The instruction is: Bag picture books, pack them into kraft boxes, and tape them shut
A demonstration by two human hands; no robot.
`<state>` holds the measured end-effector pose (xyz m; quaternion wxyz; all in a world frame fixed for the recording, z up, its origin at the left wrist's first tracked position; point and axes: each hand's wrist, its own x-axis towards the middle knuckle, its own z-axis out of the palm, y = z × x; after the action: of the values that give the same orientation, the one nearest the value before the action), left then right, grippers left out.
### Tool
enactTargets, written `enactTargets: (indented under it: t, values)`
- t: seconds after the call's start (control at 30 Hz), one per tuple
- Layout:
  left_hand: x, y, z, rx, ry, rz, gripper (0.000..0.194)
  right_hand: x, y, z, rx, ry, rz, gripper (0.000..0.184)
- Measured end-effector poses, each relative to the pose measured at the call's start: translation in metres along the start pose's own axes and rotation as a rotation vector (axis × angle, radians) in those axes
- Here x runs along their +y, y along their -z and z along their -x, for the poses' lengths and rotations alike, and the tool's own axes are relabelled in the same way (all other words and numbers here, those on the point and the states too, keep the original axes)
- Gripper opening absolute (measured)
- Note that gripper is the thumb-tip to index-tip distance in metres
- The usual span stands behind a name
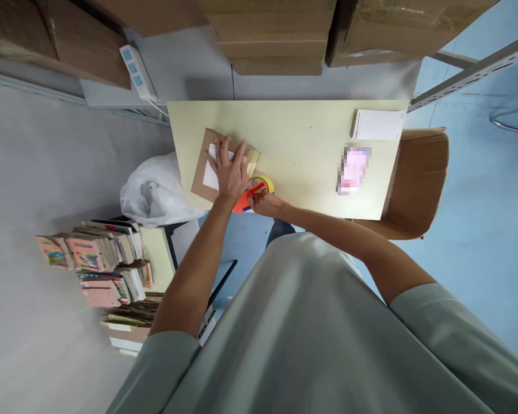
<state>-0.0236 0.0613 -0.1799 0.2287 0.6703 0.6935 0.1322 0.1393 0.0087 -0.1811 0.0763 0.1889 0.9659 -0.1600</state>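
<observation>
A brown cardboard parcel (200, 179) with a white label (210, 176) lies at the left of the pale table (304, 155). Flat on top of it rests my left hand (232, 172), fingers spread over the label. My right hand (265, 204) is closed around an orange tape dispenser (242, 203) at the table's front edge, by the parcel's near right corner. A roll of yellow tape (270, 183) sits in the dispenser. Clear tape shows on the parcel's right side. My fingers partly hide the dispenser's handle.
On the table's right are a stack of white paper slips (379, 125) and a blurred pink item (354, 168). An open carton (423, 184) stands beyond. Cardboard boxes (276, 34) and a power strip (137, 72) line the back. A white plastic bag (155, 190) and stacked books (99, 247) are left.
</observation>
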Motion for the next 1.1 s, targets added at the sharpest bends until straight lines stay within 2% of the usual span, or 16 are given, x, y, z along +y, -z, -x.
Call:
enactTargets:
  t: [0.1, 0.2, 0.27, 0.37, 0.47, 0.57, 0.67, 0.77, 0.87, 0.97, 1.1]
  values:
    - [0.001, -0.006, 0.013, -0.017, -0.086, -0.006, 0.056, -0.016, -0.006, -0.004, 0.014, -0.015, -0.019, 0.046]
    - [-0.003, -0.01, 0.02, -0.012, -0.14, -0.008, 0.053, -0.006, -0.012, 0.008, -0.017, -0.077, -0.015, 0.046]
    - [-0.006, -0.011, 0.024, -0.023, -0.175, -0.012, 0.051, 0.019, -0.014, 0.028, -0.034, -0.157, -0.009, 0.049]
    - [-0.007, -0.011, 0.028, -0.051, -0.219, -0.01, 0.05, 0.072, -0.011, 0.069, 0.006, -0.275, -0.026, 0.051]
    - [-0.001, -0.013, 0.034, -0.083, -0.249, -0.002, 0.049, 0.12, -0.003, 0.104, -0.003, -0.308, 0.031, 0.052]
    - [0.009, -0.014, 0.04, -0.128, -0.275, 0.008, 0.049, 0.142, 0.007, 0.111, -0.014, -0.347, 0.066, 0.053]
    - [0.016, -0.008, 0.041, -0.161, -0.297, 0.014, 0.05, 0.141, 0.011, 0.096, -0.03, -0.338, 0.053, 0.052]
    - [0.013, 0.004, 0.031, -0.171, -0.29, 0.04, 0.053, 0.136, 0.01, 0.082, -0.039, -0.323, 0.037, 0.051]
    - [0.004, 0.011, 0.014, -0.074, -0.163, 0.073, 0.062, 0.134, 0.009, 0.076, -0.032, -0.317, 0.044, 0.051]
    - [0.0, 0.002, 0.003, 0.054, 0.011, 0.091, 0.069, 0.131, 0.01, 0.073, -0.009, -0.304, 0.084, 0.05]
    - [0.009, -0.017, 0.011, 0.039, 0.056, 0.069, 0.067, 0.11, 0.013, 0.067, -0.009, -0.229, 0.09, 0.052]
